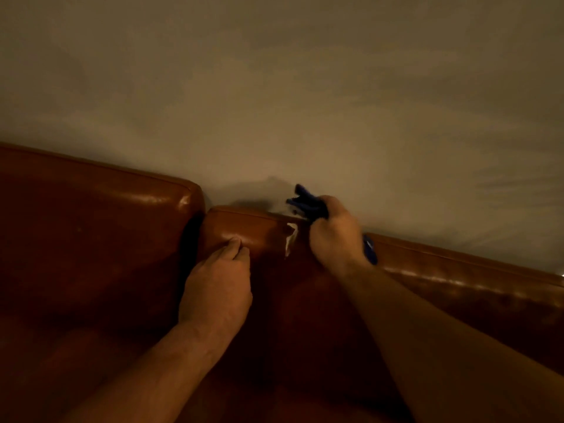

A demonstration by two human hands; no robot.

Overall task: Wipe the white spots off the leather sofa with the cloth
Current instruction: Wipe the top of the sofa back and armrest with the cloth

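Observation:
A brown leather sofa [91, 233] fills the lower half of the dim head view. My right hand [334, 233] is closed around a dark blue cloth [308, 203], pressed at the top edge of the middle back cushion [244, 227]. Cloth ends stick out above and below the fist. A white patch [291, 239] shows on the leather just left of that hand. My left hand [218, 282] rests on the same cushion, fingers together, fingertips pressing the leather, holding nothing.
A plain beige wall [274, 87] rises directly behind the sofa back. A taller back cushion [100, 193] stands to the left, with a dark gap [190, 239] between it and the middle one. The sofa back continues lower to the right [457, 270].

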